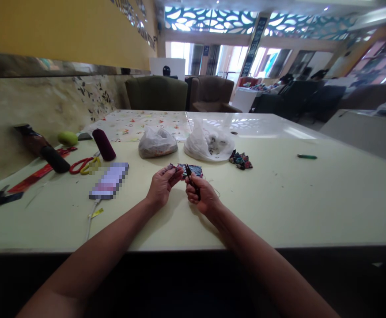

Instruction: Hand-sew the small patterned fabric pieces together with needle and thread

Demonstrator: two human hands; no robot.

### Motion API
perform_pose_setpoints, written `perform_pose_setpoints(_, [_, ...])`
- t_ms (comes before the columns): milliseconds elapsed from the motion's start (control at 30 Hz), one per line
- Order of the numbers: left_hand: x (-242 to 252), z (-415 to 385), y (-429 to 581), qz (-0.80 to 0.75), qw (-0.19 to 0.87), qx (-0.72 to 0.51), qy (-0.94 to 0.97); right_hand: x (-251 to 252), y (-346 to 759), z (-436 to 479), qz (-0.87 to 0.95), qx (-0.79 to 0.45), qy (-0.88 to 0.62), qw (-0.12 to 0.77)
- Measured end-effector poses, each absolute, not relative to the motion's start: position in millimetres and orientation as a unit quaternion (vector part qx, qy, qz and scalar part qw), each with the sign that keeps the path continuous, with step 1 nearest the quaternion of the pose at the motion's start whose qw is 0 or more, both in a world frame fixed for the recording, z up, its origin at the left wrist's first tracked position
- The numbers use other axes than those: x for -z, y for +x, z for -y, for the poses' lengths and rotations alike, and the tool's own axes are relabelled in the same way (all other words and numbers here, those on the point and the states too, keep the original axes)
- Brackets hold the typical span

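My left hand (162, 184) is closed, pinching the left edge of a small dark patterned piece of fabric (193, 169) just above the pale table (279, 203). My right hand (201, 194) is closed round a small black thread snipper (190, 176), whose tip points up at the fabric. A thin thread trails on the table beside my right hand. Both forearms reach in from the near table edge.
Two plastic bags (157, 143) (208, 145) lie behind the hands, with a pile of fabric pieces (241, 160) to their right. Left are a phone (109, 181), red-handled scissors (82, 164), dark thread spools (104, 145) and a green ball (67, 138). A green pen (307, 157) lies far right.
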State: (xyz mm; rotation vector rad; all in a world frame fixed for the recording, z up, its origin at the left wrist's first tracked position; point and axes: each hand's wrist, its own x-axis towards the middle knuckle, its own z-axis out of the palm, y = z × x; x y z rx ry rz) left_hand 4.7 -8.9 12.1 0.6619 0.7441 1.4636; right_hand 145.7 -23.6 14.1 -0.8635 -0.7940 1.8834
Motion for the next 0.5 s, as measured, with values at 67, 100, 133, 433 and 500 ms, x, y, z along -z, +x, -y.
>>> perform_pose_setpoints(67, [-12,8,2,-0.332,0.636,-0.640,0.274,-19,152,22,0.346,-0.746,-0.357,0.443])
perform_pose_setpoints(100, [-11,7,1,-0.337,0.638,-0.639,0.268,-22,158,20,0.370,-0.727,-0.369,0.445])
perform_pose_setpoints(133, [-11,6,0,-0.343,0.639,-0.636,0.263,-26,165,17,0.398,-0.698,-0.391,0.449])
perform_pose_setpoints(433, [-10,6,2,-0.390,0.630,-0.617,0.267,-43,226,11,0.522,-0.587,-0.502,0.362])
perform_pose_setpoints(500, [-10,7,3,-0.383,0.632,-0.617,0.271,-36,216,18,0.508,-0.633,-0.472,0.344])
